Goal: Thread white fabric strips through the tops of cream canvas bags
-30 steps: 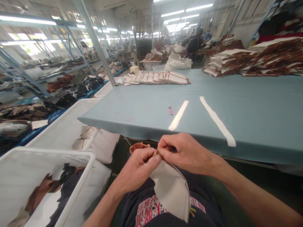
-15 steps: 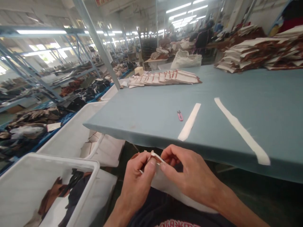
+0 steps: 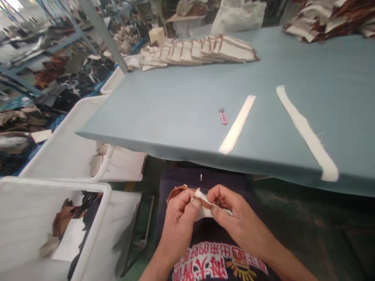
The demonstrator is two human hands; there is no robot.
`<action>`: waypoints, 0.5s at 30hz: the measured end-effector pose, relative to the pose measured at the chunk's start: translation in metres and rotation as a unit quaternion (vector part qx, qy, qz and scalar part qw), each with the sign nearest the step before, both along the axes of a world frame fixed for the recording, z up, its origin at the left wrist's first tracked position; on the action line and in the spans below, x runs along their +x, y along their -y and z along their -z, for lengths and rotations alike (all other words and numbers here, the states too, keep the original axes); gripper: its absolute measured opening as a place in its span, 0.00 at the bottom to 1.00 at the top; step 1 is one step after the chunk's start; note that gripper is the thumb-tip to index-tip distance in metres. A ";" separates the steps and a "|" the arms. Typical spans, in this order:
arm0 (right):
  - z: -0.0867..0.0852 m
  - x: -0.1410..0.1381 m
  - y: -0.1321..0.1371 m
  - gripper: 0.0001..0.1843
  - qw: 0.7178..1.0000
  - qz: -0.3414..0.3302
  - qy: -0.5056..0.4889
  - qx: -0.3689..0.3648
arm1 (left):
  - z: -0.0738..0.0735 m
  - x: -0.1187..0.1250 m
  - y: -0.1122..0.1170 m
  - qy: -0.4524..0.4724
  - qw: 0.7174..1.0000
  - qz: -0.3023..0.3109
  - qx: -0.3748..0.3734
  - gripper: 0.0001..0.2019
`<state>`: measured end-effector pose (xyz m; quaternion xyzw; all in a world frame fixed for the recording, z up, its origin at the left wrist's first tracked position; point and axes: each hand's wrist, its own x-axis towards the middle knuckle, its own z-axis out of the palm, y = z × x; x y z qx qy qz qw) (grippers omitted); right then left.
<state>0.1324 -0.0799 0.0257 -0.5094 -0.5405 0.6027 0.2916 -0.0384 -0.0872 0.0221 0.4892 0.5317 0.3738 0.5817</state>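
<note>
A cream-and-brown fabric piece [image 3: 204, 212] is held between my two hands, over my lap. My left hand [image 3: 178, 220] pinches its upper edge between thumb and fingers, and a brown part of it sticks out behind that hand. My right hand [image 3: 237, 214] grips the same edge a short way to the right, fingers curled. The fingertips of both hands hide part of the fabric. On the blue-green table beyond lie pink-handled thread snips [image 3: 223, 116], a short white fabric strip [image 3: 238, 125] and a longer, bent white strip [image 3: 304, 130] with frayed threads.
The table edge [image 3: 164, 152] runs just beyond my hands. Overlapping cream pieces with brown edges [image 3: 202, 50] lie along its far side. A brown-and-cream pile [image 3: 331, 19] is at the far right, a white sack [image 3: 238, 17] behind. White bins [image 3: 107, 195] with scraps stand at left.
My view has tilted downward, so the table sits higher and more of my lap and printed shirt shows. Both hands keep hold of the fabric, and more of its brown strip shows between them.
</note>
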 end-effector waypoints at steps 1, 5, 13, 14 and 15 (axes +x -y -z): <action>0.002 0.001 0.002 0.03 1.000 0.008 0.006 -0.008 | 0.000 0.002 -0.001 -0.023 1.000 0.007 0.008 0.15; 0.006 0.000 0.003 0.04 0.998 0.047 0.030 -0.011 | -0.001 0.005 -0.007 -0.121 0.991 0.028 0.056 0.16; -0.001 0.006 -0.001 0.18 0.999 0.005 0.046 -0.009 | 0.012 0.011 -0.005 -0.123 0.989 0.024 0.080 0.20; 0.002 0.006 -0.001 0.20 0.999 0.005 0.049 0.008 | 0.015 0.013 -0.005 -0.135 0.987 0.014 0.091 0.21; 0.007 0.005 -0.002 0.22 0.999 0.011 0.043 0.025 | 0.017 0.015 -0.006 -0.150 0.983 0.005 0.105 0.21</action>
